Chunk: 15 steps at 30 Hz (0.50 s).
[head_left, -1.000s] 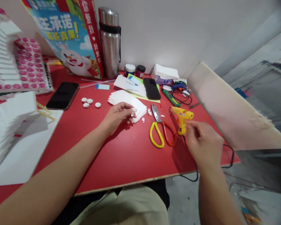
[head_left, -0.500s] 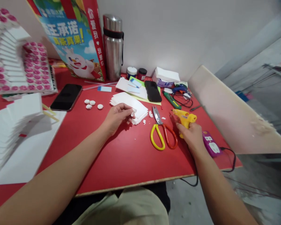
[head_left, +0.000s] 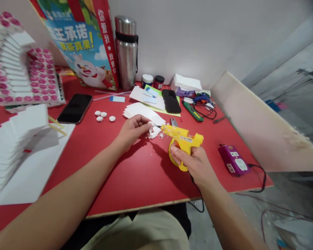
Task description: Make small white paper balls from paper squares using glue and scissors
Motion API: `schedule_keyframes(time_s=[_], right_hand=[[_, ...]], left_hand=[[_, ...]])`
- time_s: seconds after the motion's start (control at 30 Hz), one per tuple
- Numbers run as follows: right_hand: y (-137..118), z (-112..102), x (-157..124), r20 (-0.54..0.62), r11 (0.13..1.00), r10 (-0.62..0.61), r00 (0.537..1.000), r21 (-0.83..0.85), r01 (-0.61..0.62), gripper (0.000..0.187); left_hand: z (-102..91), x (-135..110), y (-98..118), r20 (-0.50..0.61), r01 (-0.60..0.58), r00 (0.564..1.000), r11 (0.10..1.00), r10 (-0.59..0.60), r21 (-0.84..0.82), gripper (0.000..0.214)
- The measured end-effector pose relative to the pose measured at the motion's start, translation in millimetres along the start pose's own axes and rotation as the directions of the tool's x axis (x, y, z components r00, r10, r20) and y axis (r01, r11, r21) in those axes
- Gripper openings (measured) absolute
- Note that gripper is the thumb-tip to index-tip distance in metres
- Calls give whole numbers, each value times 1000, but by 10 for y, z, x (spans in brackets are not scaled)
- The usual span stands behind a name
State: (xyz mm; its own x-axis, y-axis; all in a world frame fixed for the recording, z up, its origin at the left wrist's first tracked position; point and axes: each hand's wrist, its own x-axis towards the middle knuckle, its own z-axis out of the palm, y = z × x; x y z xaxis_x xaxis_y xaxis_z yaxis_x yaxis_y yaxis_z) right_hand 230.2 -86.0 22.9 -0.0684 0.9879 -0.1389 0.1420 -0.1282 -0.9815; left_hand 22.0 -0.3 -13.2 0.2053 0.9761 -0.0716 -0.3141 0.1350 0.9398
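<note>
My right hand (head_left: 194, 161) is wrapped round the grip of a yellow glue gun (head_left: 184, 135), its nozzle pointing left. My left hand (head_left: 134, 132) pinches a small white paper piece (head_left: 151, 124) right at the nozzle tip; whether they touch I cannot tell. Below and behind the fingers lies a stack of white paper (head_left: 142, 110). The scissors (head_left: 173, 122) are mostly hidden by the glue gun, with blade ends showing above it. Several small white rounded pieces (head_left: 112, 118) rest on the red table left of my left hand.
A dark phone (head_left: 75, 108) and fanned white paper steps (head_left: 18, 139) are on the left. At the back stand a printed bag (head_left: 94, 52) and a steel flask (head_left: 126, 52). A green cutter (head_left: 192, 111) and a purple power socket (head_left: 233, 160) lie to the right.
My right hand has brought the glue gun left, from beside the scissors to over them. Its nozzle is now at the white piece in my left hand, which has barely moved.
</note>
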Motion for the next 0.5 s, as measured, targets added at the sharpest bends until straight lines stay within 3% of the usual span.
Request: schedule_keyframes(time_s=[0.3,0.5], right_hand=[[9,30,22,13,997,63,998,44,-63,34],[-38,84,21,-16,998,35,999,-44,-35,36]], left_hand=[[22,-33,30,32,-18,999,999,16,51,30],[20,-33,30,58,-14,998,998,10,64,27]])
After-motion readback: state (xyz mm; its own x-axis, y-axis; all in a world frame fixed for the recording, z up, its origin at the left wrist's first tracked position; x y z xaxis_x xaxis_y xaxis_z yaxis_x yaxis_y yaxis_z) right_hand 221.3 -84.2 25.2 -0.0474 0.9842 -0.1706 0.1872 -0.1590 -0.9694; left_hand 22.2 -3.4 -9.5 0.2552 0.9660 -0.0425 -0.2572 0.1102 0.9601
